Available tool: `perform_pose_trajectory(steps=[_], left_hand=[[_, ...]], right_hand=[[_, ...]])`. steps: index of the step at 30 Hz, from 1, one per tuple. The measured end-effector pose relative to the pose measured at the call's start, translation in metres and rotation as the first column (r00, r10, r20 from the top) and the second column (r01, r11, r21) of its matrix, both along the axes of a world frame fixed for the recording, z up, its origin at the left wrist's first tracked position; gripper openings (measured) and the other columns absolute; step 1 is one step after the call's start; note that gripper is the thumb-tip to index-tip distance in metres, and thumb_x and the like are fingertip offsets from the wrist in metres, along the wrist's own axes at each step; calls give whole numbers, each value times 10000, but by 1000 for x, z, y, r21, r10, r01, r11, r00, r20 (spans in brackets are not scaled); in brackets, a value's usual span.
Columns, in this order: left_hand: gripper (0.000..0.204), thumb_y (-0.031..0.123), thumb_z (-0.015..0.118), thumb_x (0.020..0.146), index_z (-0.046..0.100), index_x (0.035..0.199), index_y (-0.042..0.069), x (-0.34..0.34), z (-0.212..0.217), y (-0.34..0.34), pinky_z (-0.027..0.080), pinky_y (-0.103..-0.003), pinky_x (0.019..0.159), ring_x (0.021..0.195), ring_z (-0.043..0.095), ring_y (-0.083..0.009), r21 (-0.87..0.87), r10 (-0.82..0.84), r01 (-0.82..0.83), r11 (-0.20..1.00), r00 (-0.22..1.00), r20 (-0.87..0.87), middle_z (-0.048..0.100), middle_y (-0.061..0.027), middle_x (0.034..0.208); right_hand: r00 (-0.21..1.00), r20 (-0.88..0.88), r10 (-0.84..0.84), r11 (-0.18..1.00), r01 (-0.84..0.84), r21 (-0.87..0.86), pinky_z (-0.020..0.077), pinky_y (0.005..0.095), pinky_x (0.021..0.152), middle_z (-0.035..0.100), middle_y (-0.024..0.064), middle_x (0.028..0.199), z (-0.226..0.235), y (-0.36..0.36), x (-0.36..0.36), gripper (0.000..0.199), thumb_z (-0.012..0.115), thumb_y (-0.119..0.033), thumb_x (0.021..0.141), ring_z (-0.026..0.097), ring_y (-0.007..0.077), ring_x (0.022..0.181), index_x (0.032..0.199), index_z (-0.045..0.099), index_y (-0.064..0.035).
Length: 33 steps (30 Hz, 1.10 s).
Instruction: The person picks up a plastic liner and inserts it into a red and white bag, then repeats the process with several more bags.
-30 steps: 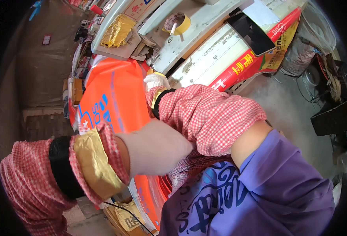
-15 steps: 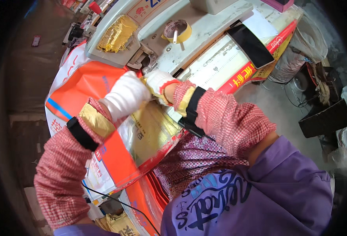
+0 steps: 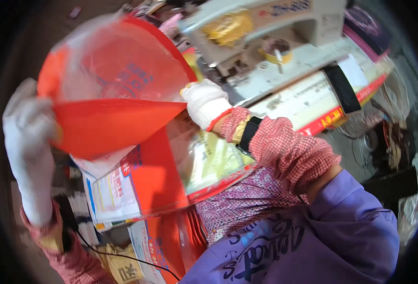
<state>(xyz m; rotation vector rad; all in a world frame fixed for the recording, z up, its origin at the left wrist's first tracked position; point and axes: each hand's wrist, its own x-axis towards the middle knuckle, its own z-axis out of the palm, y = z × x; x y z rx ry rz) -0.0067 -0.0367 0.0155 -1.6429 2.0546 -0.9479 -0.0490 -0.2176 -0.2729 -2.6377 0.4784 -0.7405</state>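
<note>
Seemingly to hold its mouth open, our left hand and right hand pinch opposite edges of the orange-red sack, left of the sewing machine.

Tape on machine (bag left)

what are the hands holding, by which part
An orange plastic bag, by the rim of its open mouth: left hand at the left side, right hand at the right.
</note>
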Motion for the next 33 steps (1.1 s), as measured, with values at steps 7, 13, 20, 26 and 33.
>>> perform_pose_trajectory(steps=[7, 13, 20, 26, 33], left_hand=[[597, 11, 526, 716, 357, 1286, -36, 35, -86, 80, 267, -330, 1025, 1236, 356, -238, -270, 30, -454, 849, 552, -833, 389, -174, 1319], [489, 71, 503, 739, 432, 1217, -2, 107, -225, 184, 384, -375, 921, 1075, 492, -302, 18, 610, -621, 784, 764, -209, 514, -168, 1171], [396, 41, 442, 760, 498, 1152, 24, 125, -266, 224, 430, -329, 875, 1026, 537, -264, -33, 739, -766, 642, 629, -242, 561, -140, 1115], [442, 54, 454, 761, 473, 1202, 39, 151, -293, 352, 403, -323, 920, 1077, 509, -245, 156, 783, -779, 608, 620, 44, 543, -131, 1155], [407, 191, 460, 874, 429, 1213, -32, 93, -255, 373, 306, -389, 990, 1163, 410, -352, 435, 838, -873, 221, -58, -543, 477, -194, 1233]], right_hand=[[784, 454, 423, 730, -592, 343, 469, 366, 722, 617, 122, 808, 77, 62, -40, 151, 556, -163, 769, 589, 294, 813, 900, 614, -116], [817, 555, -157, 637, -346, 689, 466, 235, 601, 603, 59, 782, 76, 5, -86, 116, 612, -40, 752, 562, 91, 700, 865, 603, -63], [929, 326, 176, 734, -345, 585, 474, 284, 673, 613, 96, 802, 2, 36, -111, 160, 595, -65, 768, 582, 161, 736, 925, 581, -35], [599, 110, 793, 546, -779, 307, 472, 382, 641, 597, 97, 747, -35, 141, -133, 137, 547, -204, 742, 595, 260, 735, 820, 609, -111], [875, 148, 460, 858, -481, 180, 480, 384, 596, 610, 94, 762, 82, 72, -79, 201, 559, -274, 759, 600, 289, 699, 852, 589, -98]])
